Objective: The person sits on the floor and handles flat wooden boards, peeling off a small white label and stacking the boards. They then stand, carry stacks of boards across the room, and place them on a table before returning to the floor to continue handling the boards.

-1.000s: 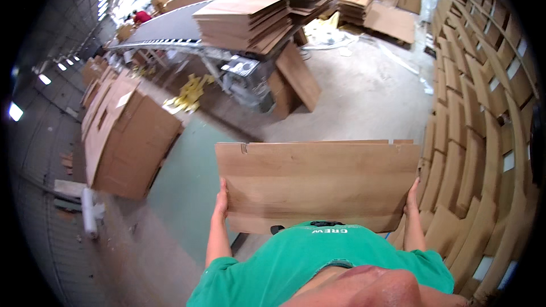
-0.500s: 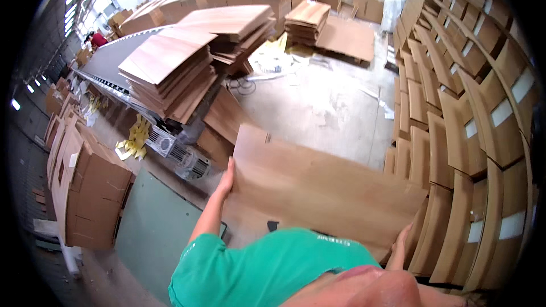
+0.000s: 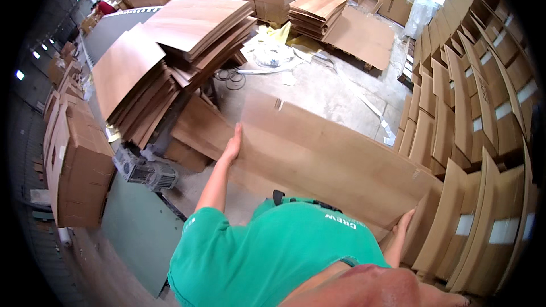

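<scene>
I carry a long, flat brown cardboard panel (image 3: pixel 324 156) in front of my body, tilted, with a small slot near its upper left corner. My left hand (image 3: pixel 234 143) grips its left edge, thumb side up. At the opposite end my right hand (image 3: pixel 404 224) is closed on the right edge, close to the cartons on that side. The panel's underside and the fingertips beneath it are hidden.
Stacked cartons with white labels (image 3: pixel 469 224) line the right side. Brown sheets (image 3: pixel 199 20) are piled on a grey conveyor (image 3: pixel 114 28) at left, above a motor (image 3: pixel 145 170). A low pallet stack (image 3: pixel 318 8) stands ahead; loose strips (image 3: pixel 378 116) litter the floor.
My view has shifted, so the piled sheets and motor sit further left. The panel stays in both hands and appears slightly higher, its left end raised.
</scene>
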Motion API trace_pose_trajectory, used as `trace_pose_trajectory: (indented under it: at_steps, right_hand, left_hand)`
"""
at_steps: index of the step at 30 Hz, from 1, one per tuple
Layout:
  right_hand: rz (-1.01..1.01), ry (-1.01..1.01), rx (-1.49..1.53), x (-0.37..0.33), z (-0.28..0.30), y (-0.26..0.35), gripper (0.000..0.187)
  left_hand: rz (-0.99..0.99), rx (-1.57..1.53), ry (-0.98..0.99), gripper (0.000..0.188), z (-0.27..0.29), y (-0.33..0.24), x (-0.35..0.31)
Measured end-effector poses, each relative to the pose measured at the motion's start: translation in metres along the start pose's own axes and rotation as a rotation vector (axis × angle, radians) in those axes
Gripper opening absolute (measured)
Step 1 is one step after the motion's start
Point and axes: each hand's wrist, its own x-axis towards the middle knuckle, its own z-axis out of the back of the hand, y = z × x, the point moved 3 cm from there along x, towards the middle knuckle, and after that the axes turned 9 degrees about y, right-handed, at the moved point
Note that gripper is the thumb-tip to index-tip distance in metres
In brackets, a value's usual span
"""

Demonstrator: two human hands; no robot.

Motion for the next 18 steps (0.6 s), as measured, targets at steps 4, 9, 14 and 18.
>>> trace_pose_trajectory:
  at_steps: [4, 9, 14, 18]
  right_hand:
    - [-0.021, 0.025, 0.083, 0.082, -0.066, 0.066, 0.071]
    - [-0.084, -0.035, 0.049, 0.155, -0.118, 0.151, 0.072]
    - [-0.112, -0.041, 0.072, 0.321, -0.139, 0.153, 0.074]
    - [-0.08, 0.104, 0.033, 0.426, -0.238, 0.23, 0.074]
  left_hand:
    - [-0.064, 0.073, -0.065, 0.099, -0.038, -0.051, 0.142]
    - [0.058, 0.071, 0.014, 0.1, -0.088, -0.165, 0.226]
    - [-0.183, 0.008, 0.028, 0.096, -0.127, -0.237, 0.357]
    - [-0.095, -0.001, -0.128, 0.093, -0.13, -0.297, 0.405]
